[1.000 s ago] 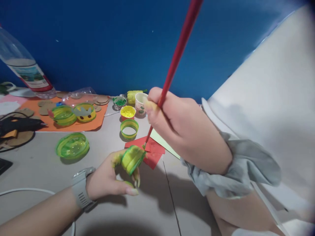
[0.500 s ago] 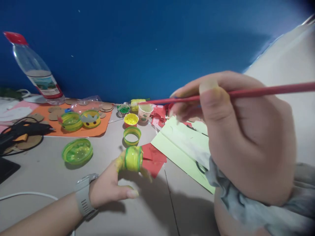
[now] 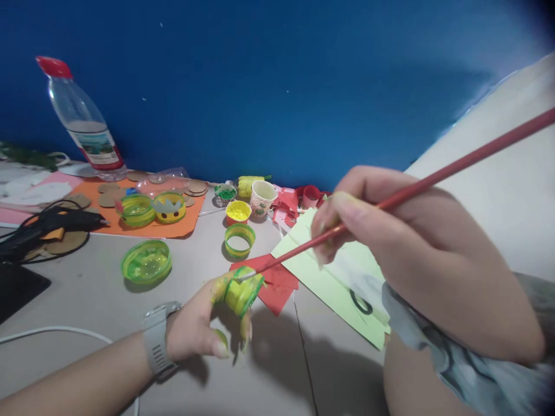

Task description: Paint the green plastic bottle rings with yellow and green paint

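My left hand [image 3: 199, 323], with a grey watch at the wrist, has a green and yellow painted piece [image 3: 241, 296] fitted over its fingers; paint smears the skin. In my right hand [image 3: 381, 231] is a red paintbrush [image 3: 299, 249], pinched between thumb and fingers. The pale tip of the brush touches the top of the painted piece. Just beyond stand a green and yellow ring [image 3: 240, 252], a cup of yellow paint [image 3: 238, 212], a cup of green paint [image 3: 225, 195] and a white patterned cup [image 3: 263, 196].
At left are a painted bowl [image 3: 146, 263], an orange sheet [image 3: 182, 228] with two painted rings, a black glue gun [image 3: 65, 221] and a plastic bottle [image 3: 93, 141]. Red paper [image 3: 277, 286] and pale green paper [image 3: 321, 289] lie near my hands. A blue wall rises behind.
My right hand has turned, bringing the brush tip down from near the white cup onto the painted piece. My left hand has tilted that piece. The view has shifted slightly.
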Action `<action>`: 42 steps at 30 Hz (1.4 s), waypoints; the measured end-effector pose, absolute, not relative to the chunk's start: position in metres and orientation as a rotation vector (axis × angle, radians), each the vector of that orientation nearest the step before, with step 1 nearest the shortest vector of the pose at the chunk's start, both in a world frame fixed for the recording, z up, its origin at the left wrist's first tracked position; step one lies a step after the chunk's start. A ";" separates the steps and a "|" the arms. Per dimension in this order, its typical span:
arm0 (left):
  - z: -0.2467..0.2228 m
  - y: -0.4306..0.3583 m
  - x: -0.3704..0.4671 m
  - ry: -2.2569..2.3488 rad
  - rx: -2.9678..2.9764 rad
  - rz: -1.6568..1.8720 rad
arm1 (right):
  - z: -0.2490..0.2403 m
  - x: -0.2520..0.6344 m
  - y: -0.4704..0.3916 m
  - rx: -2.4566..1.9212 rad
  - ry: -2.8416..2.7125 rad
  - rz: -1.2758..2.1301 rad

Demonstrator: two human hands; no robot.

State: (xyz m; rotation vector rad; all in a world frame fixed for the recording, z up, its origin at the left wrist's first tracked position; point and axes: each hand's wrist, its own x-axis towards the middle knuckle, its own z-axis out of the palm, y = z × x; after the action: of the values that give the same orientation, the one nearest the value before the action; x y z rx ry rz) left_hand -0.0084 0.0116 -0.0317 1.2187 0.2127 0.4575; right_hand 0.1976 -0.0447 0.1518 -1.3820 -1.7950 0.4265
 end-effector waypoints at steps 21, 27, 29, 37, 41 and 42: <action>-0.029 0.013 -0.008 0.214 1.353 0.433 | 0.152 0.187 -0.044 -1.526 -2.066 0.182; -0.023 0.013 -0.007 0.216 1.376 0.439 | 0.150 0.188 -0.043 -1.554 -2.052 0.147; -0.024 0.013 -0.008 0.225 1.394 0.428 | 0.150 0.188 -0.043 -1.556 -2.060 0.155; -0.029 0.014 -0.009 0.279 1.326 0.442 | 0.152 0.187 -0.046 -1.488 -2.068 0.267; -0.021 0.015 -0.008 0.276 1.378 0.398 | 0.152 0.184 -0.042 -1.445 -2.097 0.325; -0.020 0.016 -0.007 0.274 1.377 0.389 | 0.152 0.183 -0.042 -1.447 -2.102 0.328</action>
State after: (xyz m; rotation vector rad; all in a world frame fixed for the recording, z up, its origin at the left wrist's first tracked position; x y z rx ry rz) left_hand -0.0073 0.0157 -0.0199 1.3771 0.2743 0.3887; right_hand 0.1830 -0.0417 0.1518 -1.4471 -2.1017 0.3282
